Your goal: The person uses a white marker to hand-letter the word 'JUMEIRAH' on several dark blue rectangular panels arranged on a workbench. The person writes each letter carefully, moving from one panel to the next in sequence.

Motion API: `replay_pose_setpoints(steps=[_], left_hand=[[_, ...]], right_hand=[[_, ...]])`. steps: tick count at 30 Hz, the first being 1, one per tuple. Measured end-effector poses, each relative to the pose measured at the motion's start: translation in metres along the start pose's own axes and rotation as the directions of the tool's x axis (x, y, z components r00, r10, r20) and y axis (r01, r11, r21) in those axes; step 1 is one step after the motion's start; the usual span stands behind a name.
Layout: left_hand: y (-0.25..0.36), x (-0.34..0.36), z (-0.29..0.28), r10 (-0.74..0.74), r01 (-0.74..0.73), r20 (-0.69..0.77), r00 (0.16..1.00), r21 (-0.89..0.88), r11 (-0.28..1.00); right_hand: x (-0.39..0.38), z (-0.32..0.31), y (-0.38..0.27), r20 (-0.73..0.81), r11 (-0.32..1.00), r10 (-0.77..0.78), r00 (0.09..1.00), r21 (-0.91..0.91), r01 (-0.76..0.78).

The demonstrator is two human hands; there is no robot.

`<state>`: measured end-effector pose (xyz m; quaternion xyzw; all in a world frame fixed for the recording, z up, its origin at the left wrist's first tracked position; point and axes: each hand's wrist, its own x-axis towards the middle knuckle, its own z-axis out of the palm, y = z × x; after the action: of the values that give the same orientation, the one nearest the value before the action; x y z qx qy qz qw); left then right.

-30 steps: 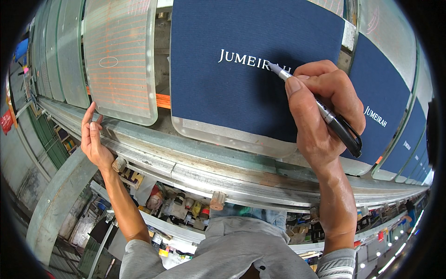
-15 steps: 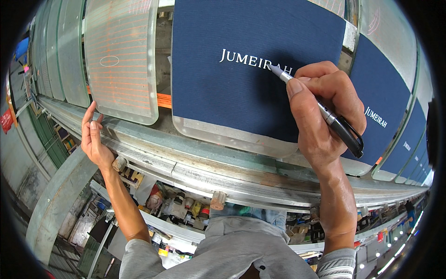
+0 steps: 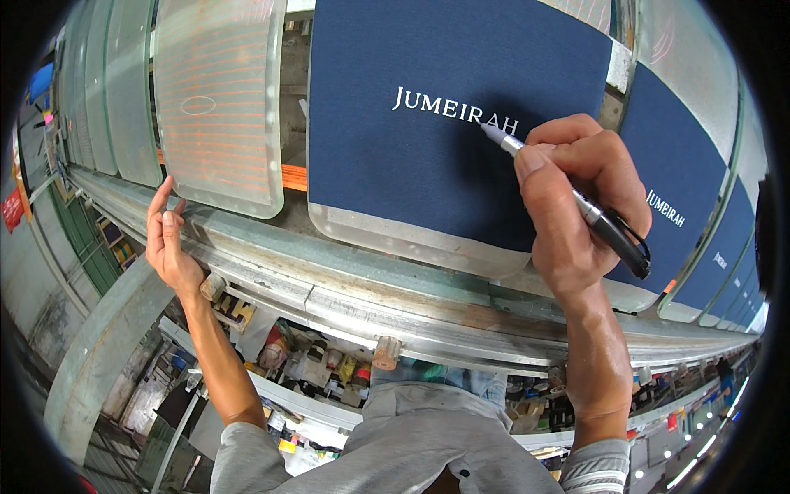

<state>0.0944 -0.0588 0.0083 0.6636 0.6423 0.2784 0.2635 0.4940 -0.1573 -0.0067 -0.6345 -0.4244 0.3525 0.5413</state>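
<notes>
My right hand (image 3: 580, 198) is closed around a marker pen (image 3: 597, 216) with a silver barrel and a black cap on its back end. The pen's pale tip points at white lettering on a dark blue sheet (image 3: 411, 173); whether it touches the sheet I cannot tell. This sheet lies on a frosted, round-cornered plate (image 3: 387, 240), whose near edge shows below it. My left hand (image 3: 171, 247) holds nothing, its fingers apart, beside the metal rail. Its fingertips are close to the near left corner of a frosted plate (image 3: 218, 156) with orange lines.
A long metal rail (image 3: 346, 305) with wooden pegs runs along the near side. Another blue sheet (image 3: 675, 156) lies on the plate to the right, with several more beyond. Further frosted plates (image 3: 129, 90) stand in a row at left. Below the rail, a shelf carries assorted small containers (image 3: 329, 362).
The pen tip has moved slightly down and right, just under the lettering, with my right hand following. My left hand stays in about the same place.
</notes>
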Motion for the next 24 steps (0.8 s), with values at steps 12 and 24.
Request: replay_pose_setpoints(steps=[12, 24], left_hand=[[-0.0035, -0.0002, -0.0027, 0.01, -0.01, 0.014, 1.0, 0.015, 1.0], [-0.0057, -0.0003, -0.0048, 0.004, -0.003, 0.02, 1.0, -0.005, 1.0]], right_hand=[[0.0008, 0.0028, 0.0084, -0.001, 0.992, -0.116, 0.993, -0.046, 0.115], [0.0015, 0.003, 0.0112, 0.001, 0.984, -0.164, 0.986, -0.064, 0.164]])
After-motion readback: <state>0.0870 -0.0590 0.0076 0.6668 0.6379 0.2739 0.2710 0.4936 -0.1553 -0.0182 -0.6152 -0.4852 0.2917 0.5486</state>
